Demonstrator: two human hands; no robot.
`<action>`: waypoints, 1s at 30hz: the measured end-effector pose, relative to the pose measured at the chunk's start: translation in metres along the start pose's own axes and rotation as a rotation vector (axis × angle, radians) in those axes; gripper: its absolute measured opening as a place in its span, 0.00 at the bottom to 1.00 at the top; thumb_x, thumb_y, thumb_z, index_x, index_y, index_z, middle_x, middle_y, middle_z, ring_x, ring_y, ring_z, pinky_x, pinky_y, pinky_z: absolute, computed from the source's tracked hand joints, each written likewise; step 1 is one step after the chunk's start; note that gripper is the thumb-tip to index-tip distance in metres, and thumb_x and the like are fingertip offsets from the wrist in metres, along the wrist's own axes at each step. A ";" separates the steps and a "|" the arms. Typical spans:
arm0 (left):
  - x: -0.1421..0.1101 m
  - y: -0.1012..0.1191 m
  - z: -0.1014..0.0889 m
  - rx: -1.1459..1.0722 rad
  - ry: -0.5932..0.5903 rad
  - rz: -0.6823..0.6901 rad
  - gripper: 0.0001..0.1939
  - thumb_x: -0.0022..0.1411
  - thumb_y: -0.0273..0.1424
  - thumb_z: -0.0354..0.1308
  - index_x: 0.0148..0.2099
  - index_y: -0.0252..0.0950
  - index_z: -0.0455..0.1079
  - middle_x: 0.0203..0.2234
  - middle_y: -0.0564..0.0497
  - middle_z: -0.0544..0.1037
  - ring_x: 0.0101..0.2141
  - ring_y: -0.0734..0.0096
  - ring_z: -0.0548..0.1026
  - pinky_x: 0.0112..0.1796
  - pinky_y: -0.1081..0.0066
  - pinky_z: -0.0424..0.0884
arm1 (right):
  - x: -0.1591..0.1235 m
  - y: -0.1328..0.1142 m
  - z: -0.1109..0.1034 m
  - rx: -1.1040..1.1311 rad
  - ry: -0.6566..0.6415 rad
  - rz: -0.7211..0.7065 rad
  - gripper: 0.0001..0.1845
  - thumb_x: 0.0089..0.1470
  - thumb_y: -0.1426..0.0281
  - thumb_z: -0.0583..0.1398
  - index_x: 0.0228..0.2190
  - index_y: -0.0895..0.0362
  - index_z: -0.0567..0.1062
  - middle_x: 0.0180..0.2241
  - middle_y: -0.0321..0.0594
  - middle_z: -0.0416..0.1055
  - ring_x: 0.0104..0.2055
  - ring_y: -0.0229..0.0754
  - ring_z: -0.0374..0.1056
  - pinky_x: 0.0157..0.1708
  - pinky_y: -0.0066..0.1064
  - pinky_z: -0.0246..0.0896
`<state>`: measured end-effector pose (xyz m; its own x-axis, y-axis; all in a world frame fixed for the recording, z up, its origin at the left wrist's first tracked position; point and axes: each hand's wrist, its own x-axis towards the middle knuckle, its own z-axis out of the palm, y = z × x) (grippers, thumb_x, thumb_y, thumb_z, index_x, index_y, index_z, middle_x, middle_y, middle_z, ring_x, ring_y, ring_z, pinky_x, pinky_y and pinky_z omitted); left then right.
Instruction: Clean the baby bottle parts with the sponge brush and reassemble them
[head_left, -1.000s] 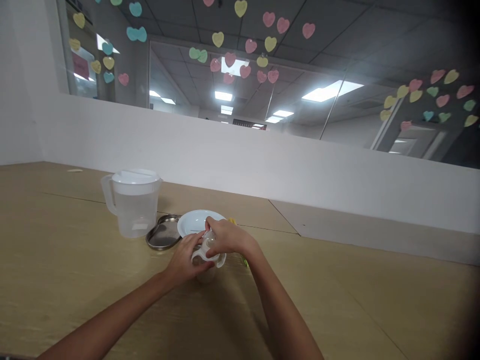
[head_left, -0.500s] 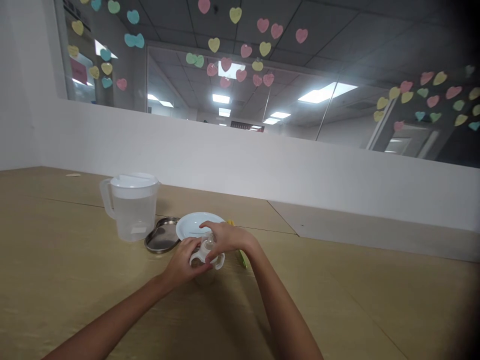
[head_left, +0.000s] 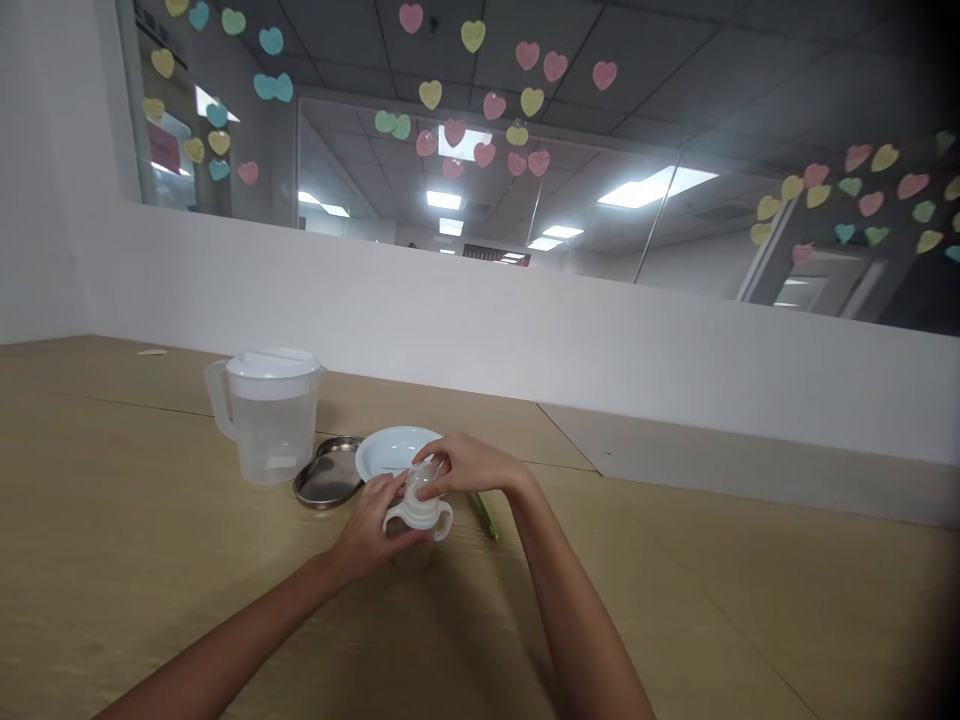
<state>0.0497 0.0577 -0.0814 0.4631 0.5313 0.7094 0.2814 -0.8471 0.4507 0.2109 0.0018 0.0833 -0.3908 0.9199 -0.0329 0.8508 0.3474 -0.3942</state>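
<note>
A clear baby bottle [head_left: 421,516] with a white two-handled collar stands upright in front of me. My left hand [head_left: 373,524] is closed around its left side, thumb across the front below the collar. At the top, my right hand [head_left: 466,466] pinches a clear dome-shaped cap [head_left: 422,478] over the bottle's teat. Whether the cap is seated on the collar I cannot tell. The lower part of the bottle is see-through and hard to make out against the table. Just behind the hands lies a pale blue plate [head_left: 384,447], partly covered by them.
A lidded plastic pitcher [head_left: 276,425] stands at the left. Beside it lies a kidney-shaped metal tray [head_left: 330,475]. A thin green object [head_left: 485,517] rests right of my hands. Behind the wooden table [head_left: 187,560] rises a white wall [head_left: 450,310] below a window with heart-shaped notes.
My right hand has moved up from the collar to the top of the bottle, its fingers now drawn together on the clear cap. The left hand keeps its hold.
</note>
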 end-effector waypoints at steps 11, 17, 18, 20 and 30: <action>0.000 0.004 -0.001 -0.037 -0.026 -0.040 0.38 0.52 0.44 0.59 0.61 0.36 0.50 0.45 0.44 0.70 0.48 0.58 0.65 0.49 0.57 0.62 | -0.018 -0.004 -0.011 0.154 0.350 -0.061 0.23 0.37 0.72 0.62 0.39 0.56 0.65 0.34 0.34 0.65 0.34 0.36 0.61 0.31 0.25 0.56; -0.002 0.003 0.002 -0.104 0.006 -0.086 0.26 0.50 0.43 0.61 0.48 0.35 0.62 0.43 0.44 0.69 0.44 0.60 0.68 0.45 0.59 0.67 | 0.016 0.029 0.009 0.064 0.391 0.299 0.21 0.45 0.63 0.59 0.41 0.60 0.66 0.33 0.39 0.69 0.33 0.39 0.65 0.29 0.26 0.56; -0.002 0.003 0.001 -0.104 0.002 -0.086 0.25 0.50 0.43 0.61 0.47 0.35 0.62 0.42 0.44 0.69 0.44 0.60 0.68 0.44 0.59 0.67 | 0.025 0.033 0.016 -0.022 0.327 0.348 0.21 0.47 0.60 0.58 0.40 0.60 0.67 0.34 0.41 0.70 0.34 0.40 0.65 0.30 0.26 0.56; -0.002 0.004 0.000 -0.101 -0.011 -0.077 0.26 0.50 0.43 0.60 0.48 0.36 0.62 0.42 0.44 0.69 0.44 0.60 0.68 0.45 0.59 0.67 | 0.039 0.038 0.030 -0.060 0.246 0.360 0.19 0.44 0.60 0.61 0.35 0.61 0.72 0.34 0.43 0.72 0.35 0.42 0.67 0.29 0.26 0.56; 0.001 0.010 -0.004 -0.095 -0.033 -0.080 0.26 0.50 0.43 0.60 0.48 0.34 0.62 0.42 0.43 0.70 0.44 0.59 0.68 0.45 0.58 0.67 | 0.045 0.028 0.038 -0.135 0.137 0.276 0.12 0.51 0.66 0.57 0.31 0.63 0.76 0.34 0.47 0.74 0.37 0.42 0.68 0.32 0.25 0.57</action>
<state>0.0496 0.0500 -0.0747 0.4702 0.5953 0.6515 0.2382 -0.7964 0.5558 0.2040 0.0456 0.0357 -0.0958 0.9954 0.0055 0.9604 0.0939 -0.2624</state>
